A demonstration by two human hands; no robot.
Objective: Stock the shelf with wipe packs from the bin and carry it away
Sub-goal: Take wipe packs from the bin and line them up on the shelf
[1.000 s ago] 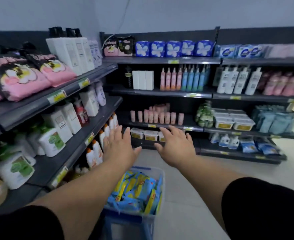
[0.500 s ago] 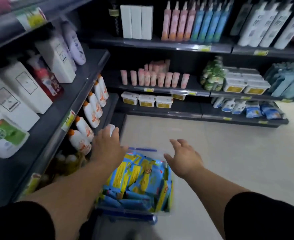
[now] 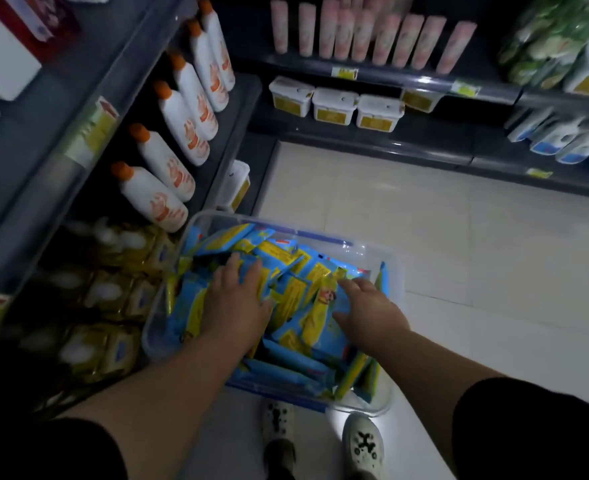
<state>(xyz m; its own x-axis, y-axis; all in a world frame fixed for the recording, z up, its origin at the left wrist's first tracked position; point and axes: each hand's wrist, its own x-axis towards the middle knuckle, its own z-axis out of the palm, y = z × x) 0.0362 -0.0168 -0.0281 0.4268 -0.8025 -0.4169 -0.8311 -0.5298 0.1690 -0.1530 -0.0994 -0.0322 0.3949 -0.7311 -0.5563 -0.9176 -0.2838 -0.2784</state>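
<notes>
A clear plastic bin with a blue rim stands on the floor beside the left shelf. It is full of blue and yellow wipe packs lying in a loose heap. My left hand lies flat on the packs at the bin's left, fingers spread. Over the packs at the right of the bin, my right hand has its fingers slightly bent and touching the packs. Neither hand visibly grips a pack.
The dark left shelf holds white bottles with orange caps and yellow packs lower down. The back shelf holds white tubs and pink tubes. Pale tiled floor lies to the right. My shoes stand behind the bin.
My view has tipped down towards the bin. Both hands have dropped from in front of me into the bin and now touch the wipe packs.
</notes>
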